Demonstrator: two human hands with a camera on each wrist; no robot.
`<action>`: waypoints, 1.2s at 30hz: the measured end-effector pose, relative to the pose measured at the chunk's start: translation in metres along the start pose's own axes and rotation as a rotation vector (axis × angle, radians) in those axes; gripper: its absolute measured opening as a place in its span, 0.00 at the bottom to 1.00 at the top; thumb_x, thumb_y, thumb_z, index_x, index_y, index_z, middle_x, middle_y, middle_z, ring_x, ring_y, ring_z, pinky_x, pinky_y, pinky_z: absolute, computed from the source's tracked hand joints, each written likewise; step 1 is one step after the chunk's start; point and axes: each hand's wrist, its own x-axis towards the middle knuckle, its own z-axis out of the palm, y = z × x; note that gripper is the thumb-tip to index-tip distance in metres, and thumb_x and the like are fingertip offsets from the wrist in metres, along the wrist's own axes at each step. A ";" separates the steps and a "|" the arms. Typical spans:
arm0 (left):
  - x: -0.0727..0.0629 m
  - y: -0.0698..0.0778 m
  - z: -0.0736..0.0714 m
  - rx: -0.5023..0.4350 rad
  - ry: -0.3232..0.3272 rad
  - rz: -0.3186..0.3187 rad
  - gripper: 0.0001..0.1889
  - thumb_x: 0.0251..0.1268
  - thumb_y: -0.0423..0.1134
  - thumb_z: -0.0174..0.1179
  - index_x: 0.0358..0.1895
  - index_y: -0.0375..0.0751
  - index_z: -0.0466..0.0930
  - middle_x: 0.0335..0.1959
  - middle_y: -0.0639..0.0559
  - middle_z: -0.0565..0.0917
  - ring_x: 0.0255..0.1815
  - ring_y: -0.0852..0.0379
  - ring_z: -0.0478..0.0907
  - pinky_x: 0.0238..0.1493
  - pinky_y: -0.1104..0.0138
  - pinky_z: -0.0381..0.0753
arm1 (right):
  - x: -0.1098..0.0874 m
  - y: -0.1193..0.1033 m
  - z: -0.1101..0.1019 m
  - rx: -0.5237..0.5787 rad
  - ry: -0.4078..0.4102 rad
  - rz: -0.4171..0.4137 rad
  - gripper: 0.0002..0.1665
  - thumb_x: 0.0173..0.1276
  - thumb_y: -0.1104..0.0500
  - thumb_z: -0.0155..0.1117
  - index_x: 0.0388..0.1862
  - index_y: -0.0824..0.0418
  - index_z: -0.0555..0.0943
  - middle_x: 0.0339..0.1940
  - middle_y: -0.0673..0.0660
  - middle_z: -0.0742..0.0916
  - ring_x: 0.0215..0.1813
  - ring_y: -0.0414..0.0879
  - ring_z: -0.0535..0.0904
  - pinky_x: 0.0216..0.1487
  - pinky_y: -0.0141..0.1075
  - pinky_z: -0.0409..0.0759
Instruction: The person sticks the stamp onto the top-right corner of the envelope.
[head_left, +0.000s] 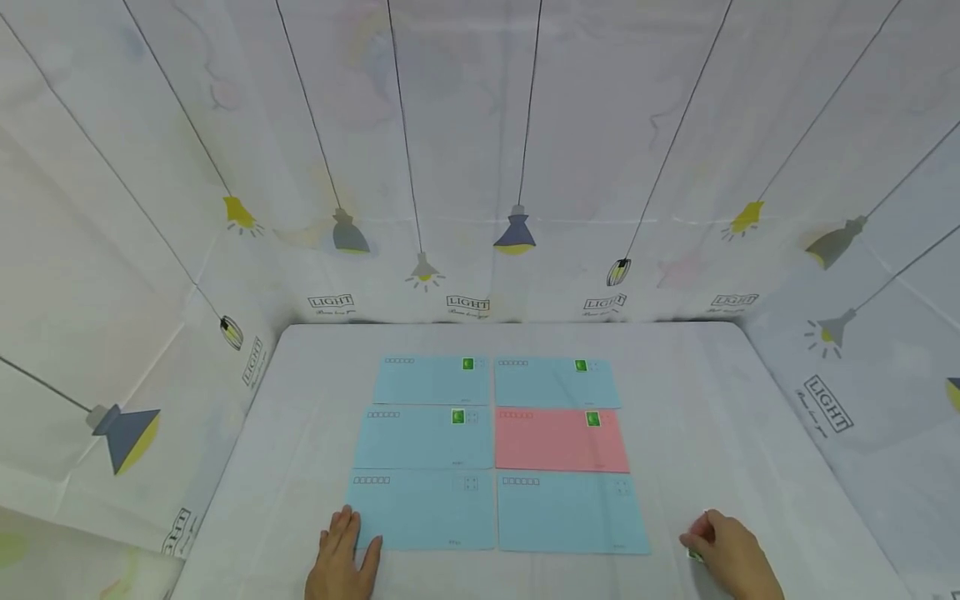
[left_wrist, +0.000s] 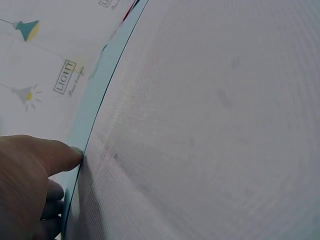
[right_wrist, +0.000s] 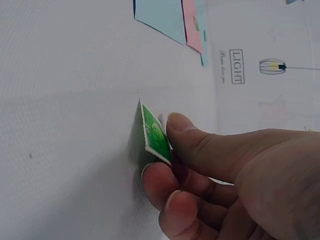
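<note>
My left hand (head_left: 341,557) rests with straight fingers on the lower left corner of the near-left blue envelope (head_left: 423,521). In the left wrist view, its thumb (left_wrist: 62,156) lies at that envelope's edge (left_wrist: 95,110). To the right of the near-right blue envelope (head_left: 573,521), my right hand (head_left: 729,550) pinches a green postage stamp (right_wrist: 156,134) with a white perforated edge, low over the table. A pale edge behind the fingers in the right wrist view is too hidden to identify. Neither near envelope bears a green stamp.
Behind the near pair lie more blue envelopes (head_left: 431,383) and one pink envelope (head_left: 558,450), each with a green stamp at its upper right. All form two columns on a white-covered table (head_left: 300,417). A lamp-printed curtain (head_left: 465,150) surrounds the back and sides.
</note>
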 end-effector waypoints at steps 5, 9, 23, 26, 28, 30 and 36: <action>0.001 0.001 -0.001 0.007 -0.028 -0.022 0.28 0.53 0.39 0.74 0.56 0.25 0.81 0.61 0.32 0.81 0.66 0.34 0.76 0.67 0.41 0.73 | -0.003 -0.001 0.000 0.089 -0.014 0.032 0.13 0.69 0.56 0.66 0.38 0.66 0.75 0.22 0.52 0.80 0.24 0.44 0.75 0.24 0.35 0.73; 0.001 0.002 -0.002 0.013 -0.057 -0.037 0.28 0.55 0.40 0.73 0.56 0.25 0.80 0.62 0.32 0.80 0.67 0.34 0.75 0.69 0.42 0.71 | -0.004 -0.002 -0.002 0.118 -0.045 0.046 0.24 0.63 0.49 0.73 0.41 0.67 0.75 0.26 0.53 0.81 0.26 0.43 0.75 0.26 0.34 0.75; 0.002 0.003 -0.006 -0.011 -0.108 -0.057 0.28 0.58 0.40 0.72 0.58 0.24 0.79 0.65 0.31 0.77 0.69 0.34 0.72 0.71 0.41 0.68 | -0.009 -0.005 -0.012 0.041 -0.039 -0.098 0.17 0.57 0.62 0.74 0.45 0.67 0.82 0.36 0.50 0.86 0.38 0.43 0.79 0.36 0.34 0.79; 0.002 0.005 -0.008 -0.015 -0.127 -0.068 0.28 0.59 0.40 0.71 0.59 0.24 0.78 0.66 0.32 0.77 0.70 0.35 0.71 0.72 0.42 0.67 | -0.010 -0.006 -0.013 0.067 -0.007 -0.088 0.16 0.60 0.60 0.72 0.45 0.67 0.82 0.33 0.50 0.86 0.34 0.43 0.79 0.33 0.33 0.78; 0.002 0.006 -0.009 -0.018 -0.125 -0.073 0.28 0.59 0.40 0.71 0.59 0.24 0.78 0.66 0.32 0.77 0.70 0.35 0.71 0.72 0.42 0.67 | -0.010 -0.007 -0.014 0.094 0.018 -0.071 0.15 0.63 0.59 0.70 0.45 0.66 0.82 0.31 0.49 0.86 0.31 0.42 0.80 0.30 0.32 0.76; 0.002 0.006 -0.009 -0.017 -0.117 -0.074 0.28 0.58 0.40 0.71 0.59 0.25 0.79 0.65 0.32 0.77 0.70 0.36 0.72 0.72 0.43 0.68 | -0.009 -0.010 -0.014 0.136 0.054 -0.060 0.14 0.65 0.58 0.69 0.45 0.66 0.82 0.30 0.49 0.86 0.29 0.41 0.81 0.27 0.29 0.76; 0.002 0.004 -0.007 -0.009 -0.101 -0.076 0.29 0.57 0.41 0.72 0.58 0.26 0.79 0.65 0.33 0.78 0.70 0.36 0.72 0.71 0.43 0.69 | -0.005 -0.025 -0.012 0.311 0.099 -0.078 0.17 0.70 0.57 0.67 0.50 0.69 0.82 0.35 0.54 0.90 0.31 0.40 0.86 0.34 0.30 0.86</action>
